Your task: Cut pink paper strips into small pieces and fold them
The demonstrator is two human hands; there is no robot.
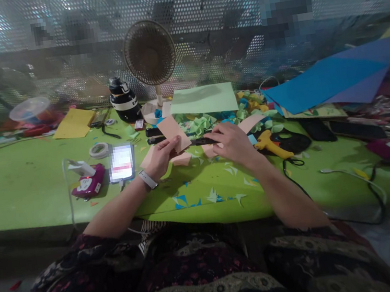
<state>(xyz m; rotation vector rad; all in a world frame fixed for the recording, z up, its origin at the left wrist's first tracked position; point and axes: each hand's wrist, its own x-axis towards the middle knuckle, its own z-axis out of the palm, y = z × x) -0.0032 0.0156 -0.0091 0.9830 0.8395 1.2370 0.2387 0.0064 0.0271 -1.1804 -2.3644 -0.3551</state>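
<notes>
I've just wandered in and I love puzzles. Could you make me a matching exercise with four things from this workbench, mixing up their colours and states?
Column one
1. Left hand
2. Fan
3. Phone nearest that hand
4. Bottle

Column two
A. screen lit
B. black with a white band
C. holding peach paper
D. round, with a grille

Right pairs: 1-C, 2-D, 3-A, 4-B

With our left hand [162, 154] we pinch a pale-peach paper rectangle [172, 130]; our curled right hand [234, 143] meets a slim dark tool [202, 141], its grip partly hidden. Beyond, we see folded light-green paper pieces [201, 125] and a round-caged desk fan [149, 53] on the lime-green tabletop [34, 188].
</notes>
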